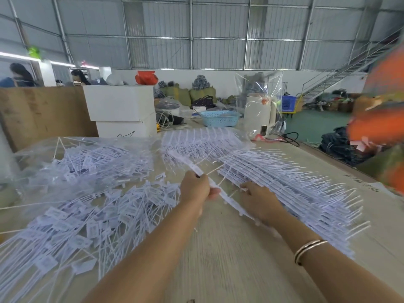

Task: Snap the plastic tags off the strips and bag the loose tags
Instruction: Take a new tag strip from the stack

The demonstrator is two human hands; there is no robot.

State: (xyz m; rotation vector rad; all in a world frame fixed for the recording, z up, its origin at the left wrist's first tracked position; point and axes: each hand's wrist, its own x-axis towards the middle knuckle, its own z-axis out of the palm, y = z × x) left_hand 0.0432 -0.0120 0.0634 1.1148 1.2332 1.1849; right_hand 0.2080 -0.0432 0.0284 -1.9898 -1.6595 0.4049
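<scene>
While the strip (220, 193) ran slantwise between our hands, our left hand (195, 190) gripped its far part and our right hand (259, 201) pinched the stack of strips (295, 193) on the counter (218, 259), loose tags (87, 215) leftward.

a warehouse workshop: corrugated metal walls (218, 40), steel staircase (341, 71), stacked bundles (192, 92).

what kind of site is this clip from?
Probably a warehouse or small factory packing floor: corrugated metal walls, a steel staircase, bulk sacks along the wall, and a table heaped with loose tags.
</scene>
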